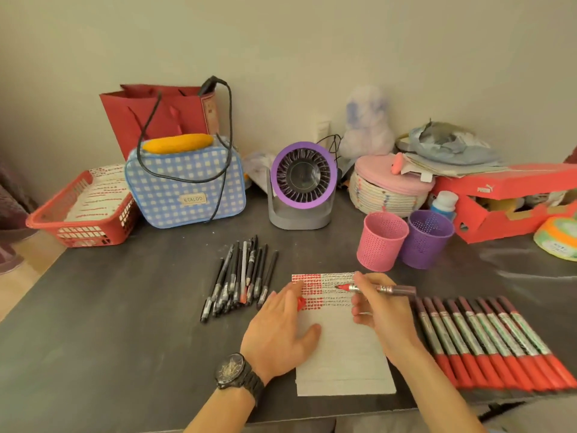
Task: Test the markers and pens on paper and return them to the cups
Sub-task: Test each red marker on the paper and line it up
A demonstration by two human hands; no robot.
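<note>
A lined white paper (340,354) lies on the dark table, its top rows filled with red and dark marks. My right hand (379,307) grips an uncapped red marker (379,289), tip pointing left just above the marked rows. My left hand (281,326) rests flat on the paper's left edge with a red cap (300,303) between its fingers. A row of several capped red markers (490,342) lies to the right of the paper. Several black pens (240,276) lie in a pile to the left. A pink cup (381,240) and a purple cup (426,239) stand empty behind the paper.
Behind stand a purple desk fan (301,185), a blue checked bag (187,185), a red basket (81,210) with paper, a red gift bag (162,114), a woven lidded basket (390,189) and an orange shoebox (512,201). The table's left edge runs diagonally.
</note>
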